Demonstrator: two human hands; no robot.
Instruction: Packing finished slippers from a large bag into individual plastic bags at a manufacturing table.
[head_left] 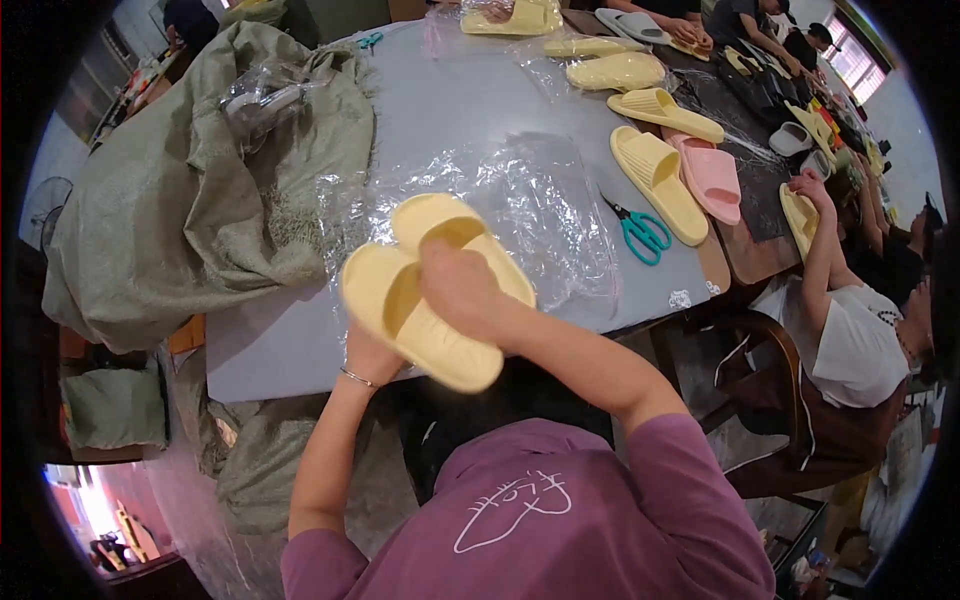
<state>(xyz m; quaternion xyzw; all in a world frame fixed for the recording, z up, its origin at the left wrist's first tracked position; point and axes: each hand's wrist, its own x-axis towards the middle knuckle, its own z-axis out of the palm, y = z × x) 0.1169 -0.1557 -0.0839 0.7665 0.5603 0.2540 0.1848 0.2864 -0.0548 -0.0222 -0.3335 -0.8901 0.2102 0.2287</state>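
Both hands hold a pair of pale yellow slides above the near edge of the grey tabletop [450, 90]. The right hand [462, 290] is closed over the top of the pair of yellow slides [430, 290], fingers curled around the strap of the nearer one. The left hand [370, 355], with a thin bracelet at the wrist, grips the pair from below at the heel end; its fingers are mostly hidden behind the soles. The two slides lie side by side, touching, tilted with their toes pointing away from the person.

Under and beyond the slides a sheet of clear plastic film [520, 210] is spread on the tabletop. To the left a large grey-green woven sack [170, 210] is heaped on the tabletop. To the right lie teal-handled scissors [640, 232], then more yellow slides [655, 180] and a pink slide [708, 178]. A seated person in a white shirt [860, 345] is at the right edge of the tabletop.
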